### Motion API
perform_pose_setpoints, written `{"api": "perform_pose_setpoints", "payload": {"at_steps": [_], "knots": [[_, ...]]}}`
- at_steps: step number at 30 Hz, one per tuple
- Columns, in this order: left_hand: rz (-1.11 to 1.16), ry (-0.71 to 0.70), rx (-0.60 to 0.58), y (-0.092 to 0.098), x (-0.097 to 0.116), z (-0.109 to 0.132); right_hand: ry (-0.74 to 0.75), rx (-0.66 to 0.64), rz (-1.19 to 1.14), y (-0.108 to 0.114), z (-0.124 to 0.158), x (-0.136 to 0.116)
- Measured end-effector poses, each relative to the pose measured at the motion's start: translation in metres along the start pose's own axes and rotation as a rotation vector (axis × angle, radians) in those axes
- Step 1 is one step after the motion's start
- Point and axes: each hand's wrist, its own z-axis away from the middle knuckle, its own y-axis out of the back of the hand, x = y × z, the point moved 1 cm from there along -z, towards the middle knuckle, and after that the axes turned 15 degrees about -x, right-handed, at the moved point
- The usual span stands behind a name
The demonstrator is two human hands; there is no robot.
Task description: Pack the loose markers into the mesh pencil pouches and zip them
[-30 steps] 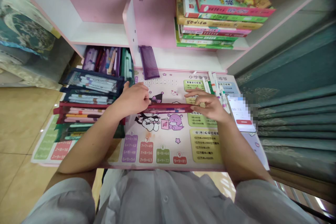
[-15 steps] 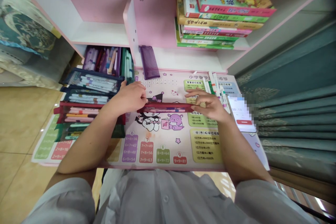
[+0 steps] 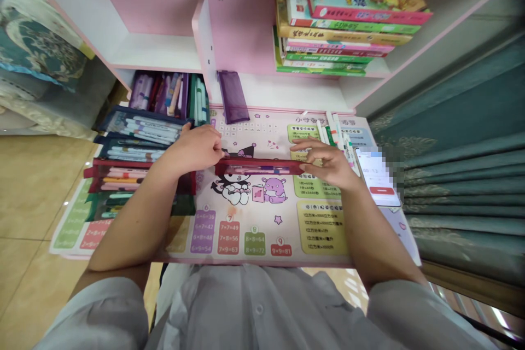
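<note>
A dark red zip pencil pouch [image 3: 258,167] with pens showing inside lies across the pink cartoon desk mat [image 3: 262,219]. My left hand [image 3: 197,149] is closed in a pinch at the pouch's left end. My right hand [image 3: 328,163] grips the pouch's right end, thumb under, fingers curled over. Several loose pens [image 3: 336,132] lie just beyond my right hand.
Stacked filled pencil pouches [image 3: 139,164] sit at the left of the desk, with more stood in a cubby [image 3: 164,93]. A purple pouch [image 3: 232,97] leans at the back. A phone [image 3: 376,176] lies right. Books [image 3: 344,22] fill the shelf above.
My left hand has slid leftward along the pouch's top edge to its left end. The right hand and pouch have stayed nearly still.
</note>
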Motion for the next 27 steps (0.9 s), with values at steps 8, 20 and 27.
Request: {"api": "perform_pose_setpoints", "payload": {"at_steps": [8, 20, 27], "knots": [[-0.025, 0.023, -0.031, 0.004, -0.002, 0.003, -0.004, -0.011, 0.029, 0.0, 0.0, 0.002], [0.006, 0.043, -0.018, 0.008, -0.007, 0.003, -0.032, -0.005, 0.016, 0.001, 0.0, 0.001], [0.036, 0.036, 0.028, 0.007, -0.012, 0.003, -0.046, -0.002, 0.021, 0.001, 0.002, 0.003]]}}
